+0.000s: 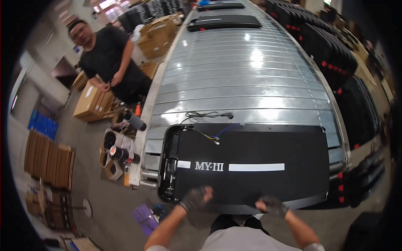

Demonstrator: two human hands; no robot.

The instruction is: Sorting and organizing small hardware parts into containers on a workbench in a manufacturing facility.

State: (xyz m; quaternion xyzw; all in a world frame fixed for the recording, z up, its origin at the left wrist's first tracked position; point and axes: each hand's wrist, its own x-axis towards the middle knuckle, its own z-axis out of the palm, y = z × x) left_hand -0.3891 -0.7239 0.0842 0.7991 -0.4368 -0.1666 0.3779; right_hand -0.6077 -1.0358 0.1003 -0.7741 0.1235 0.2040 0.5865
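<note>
A long, flat black treadmill lies crosswise in front of me, with white stripes and white lettering down its middle. Its left end is uncovered and shows inner parts. Thin coloured wires with a small connector lie loose over its far left part. Beyond its far edge, a black power cord with a plug rests on the conveyor. My left hand, in a black fingerless glove, is over the near left edge. My right hand, gloved alike, is by the near edge further right. Both hands' fingers are blurred.
The slatted metal conveyor runs away from me, with another black treadmill far along it. Black units stand stacked along the right. Power drivers sit at the left edge. A person stands at the left near cardboard boxes.
</note>
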